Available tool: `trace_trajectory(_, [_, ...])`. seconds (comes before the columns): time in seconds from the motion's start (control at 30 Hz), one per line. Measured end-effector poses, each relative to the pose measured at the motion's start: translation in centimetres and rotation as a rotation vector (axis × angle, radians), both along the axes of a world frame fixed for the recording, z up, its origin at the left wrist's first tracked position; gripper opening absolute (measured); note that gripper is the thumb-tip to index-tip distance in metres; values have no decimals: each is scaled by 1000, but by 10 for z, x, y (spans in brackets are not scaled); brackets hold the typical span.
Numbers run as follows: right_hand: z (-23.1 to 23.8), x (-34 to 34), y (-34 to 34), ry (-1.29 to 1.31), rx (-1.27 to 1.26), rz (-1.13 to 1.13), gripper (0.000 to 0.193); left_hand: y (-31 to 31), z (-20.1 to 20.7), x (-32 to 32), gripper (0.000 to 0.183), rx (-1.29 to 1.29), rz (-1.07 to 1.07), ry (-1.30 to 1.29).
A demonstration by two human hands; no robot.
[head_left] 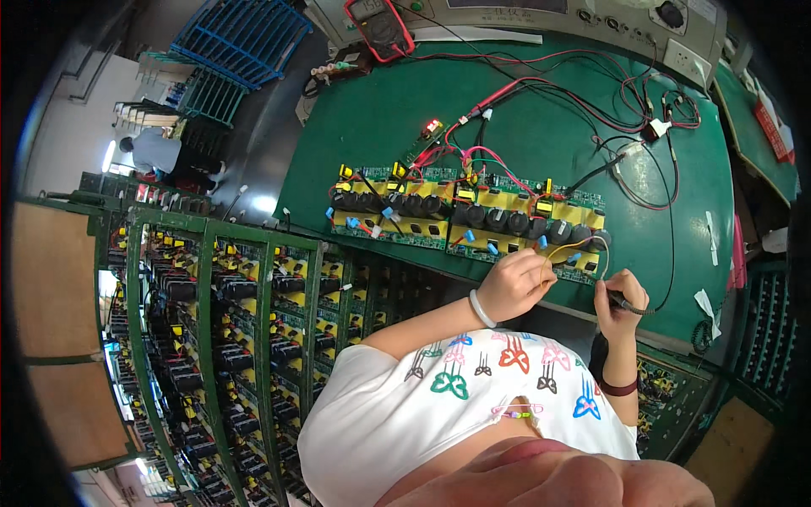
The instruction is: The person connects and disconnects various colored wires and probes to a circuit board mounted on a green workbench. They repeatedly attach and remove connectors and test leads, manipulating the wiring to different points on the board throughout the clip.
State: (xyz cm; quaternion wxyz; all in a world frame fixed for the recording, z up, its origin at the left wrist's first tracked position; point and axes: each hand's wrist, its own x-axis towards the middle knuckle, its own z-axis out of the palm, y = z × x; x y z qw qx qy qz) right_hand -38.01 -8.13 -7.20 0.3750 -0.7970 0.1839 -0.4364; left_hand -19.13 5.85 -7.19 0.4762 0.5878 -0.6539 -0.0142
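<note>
A long green circuit board assembly (443, 221) lies on the green bench mat, carrying black capacitors (498, 221), yellow-taped parts and small blue components (492, 248). My left hand (514, 286) is at its near right edge, fingers pinched on a thin yellow wire (557, 248) that loops over the board. Just right of the board's corner, my right hand (621, 302) is closed around a black cable end with a ribbed sleeve (632, 309). Its tip is hard to make out. The wire's pale far part runs down close to the right thumb.
A small board with a lit red display (432, 128) is wired to the assembly. Behind stand a red multimeter (378, 29) and a grey instrument panel (541, 24). Tangled leads (650, 127) lie at back right. Green racks of boards (220, 296) fill the left; a person (156, 154) is farther off.
</note>
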Motion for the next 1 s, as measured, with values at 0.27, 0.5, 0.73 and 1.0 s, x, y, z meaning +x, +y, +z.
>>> trace_trajectory(0.27, [10, 0, 0, 65, -33, -5, 20, 0, -1, -1, 20, 16, -5, 11])
trace_trajectory(0.5, [52, 14, -42, -16, 215, 13, 16, -1, 7, 0, 18, 41, 0, -9])
trace_trajectory(0.73, [58, 69, -94, -15, 401, 210, 16, -3, 3, -1, 20, 33, 9, -36])
trace_trajectory(1.0, [11, 72, -112, 25, 412, 130, 21, -5, 7, -1, 20, 66, 8, -7])
